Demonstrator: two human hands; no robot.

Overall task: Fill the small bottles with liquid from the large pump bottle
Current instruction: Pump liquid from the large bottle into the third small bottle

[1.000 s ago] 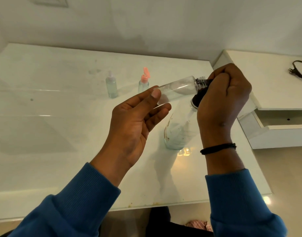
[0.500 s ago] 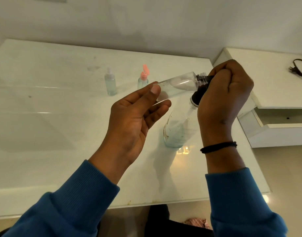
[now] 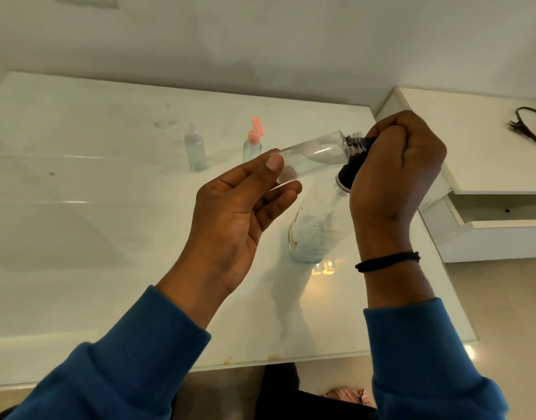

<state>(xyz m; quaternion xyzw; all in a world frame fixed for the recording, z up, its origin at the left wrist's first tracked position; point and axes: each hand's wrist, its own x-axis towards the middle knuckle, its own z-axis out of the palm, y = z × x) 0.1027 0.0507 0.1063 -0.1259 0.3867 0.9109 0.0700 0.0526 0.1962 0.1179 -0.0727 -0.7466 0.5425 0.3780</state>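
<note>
Left hand (image 3: 239, 213) pinches the base of a small clear plastic bottle (image 3: 313, 154), held tilted above the white glass-topped table (image 3: 109, 237). Right hand (image 3: 394, 174) clenches the black pump head (image 3: 350, 174) of the large clear pump bottle (image 3: 315, 234) standing below.

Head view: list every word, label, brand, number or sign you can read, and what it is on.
None can be read.
Clear small bottle held sideways: no label shows.
Large clear pump bottle standing on the table: brownish marks only, no print.
Small clear bottle with a white cap and small clear bottle with a pink flip cap: plain.
</note>
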